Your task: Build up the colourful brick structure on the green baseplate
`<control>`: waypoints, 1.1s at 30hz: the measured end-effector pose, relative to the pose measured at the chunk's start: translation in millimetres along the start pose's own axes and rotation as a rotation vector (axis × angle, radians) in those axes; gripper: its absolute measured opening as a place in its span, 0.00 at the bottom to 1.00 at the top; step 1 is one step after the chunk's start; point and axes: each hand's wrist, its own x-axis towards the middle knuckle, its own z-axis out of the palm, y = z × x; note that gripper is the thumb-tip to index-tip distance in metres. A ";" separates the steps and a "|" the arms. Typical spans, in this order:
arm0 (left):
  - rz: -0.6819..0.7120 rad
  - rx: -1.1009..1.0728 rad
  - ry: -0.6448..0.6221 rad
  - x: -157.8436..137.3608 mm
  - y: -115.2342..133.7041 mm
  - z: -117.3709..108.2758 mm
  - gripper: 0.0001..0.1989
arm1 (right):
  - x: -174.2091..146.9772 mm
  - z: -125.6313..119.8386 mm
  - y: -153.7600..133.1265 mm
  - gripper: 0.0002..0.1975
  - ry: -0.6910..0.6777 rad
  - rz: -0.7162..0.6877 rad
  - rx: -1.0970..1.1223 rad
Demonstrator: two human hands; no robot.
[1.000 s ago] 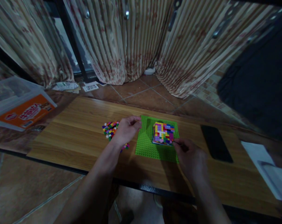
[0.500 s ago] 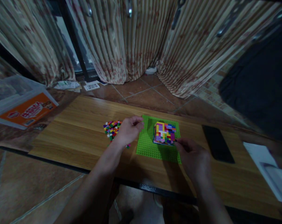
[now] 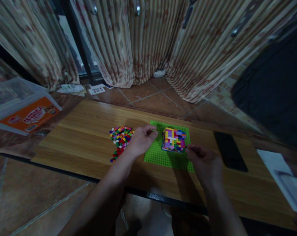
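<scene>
A block built of many-coloured toy bricks [image 3: 173, 140] stands on a green studded baseplate [image 3: 154, 156]. At the block's lower right corner is my right hand [image 3: 206, 160], thumb and fingertips pinched together; whatever is between them is too small and dark to name. My left hand [image 3: 143, 139] hovers over the baseplate's left edge, its thumb and forefinger closed in a pinch. I cannot make out what those fingers hold. A pile of loose small bricks [image 3: 120, 137] lies on the wood left of that hand, partly hidden behind the hand and wrist.
The wooden table [image 3: 74, 137] carries a black phone-like slab [image 3: 230, 150] on the right. White paper [image 3: 273, 164] lies at the right end. Beyond the left end stands a clear plastic tub [image 3: 18, 108] with an orange label. Striped curtains [image 3: 148, 46] hang behind.
My left hand has moved right, from beside the brick pile toward the block, uncovering more of the pile. My right hand stays close to the block's corner, shifted slightly right.
</scene>
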 end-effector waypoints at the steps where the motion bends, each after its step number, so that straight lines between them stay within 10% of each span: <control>1: 0.007 0.026 -0.002 -1.5 1.6 3.1 0.17 | 0.9 0.1 1.2 0.14 -0.002 0.012 0.026; 23: 0.005 0.126 -0.085 -17.7 3.5 40.8 0.19 | 3.1 3.5 2.4 0.16 -0.006 0.081 0.194; 33: -0.038 0.103 -0.083 -17.0 10.0 37.3 0.18 | 0.5 11.1 -10.2 0.12 0.231 0.042 0.327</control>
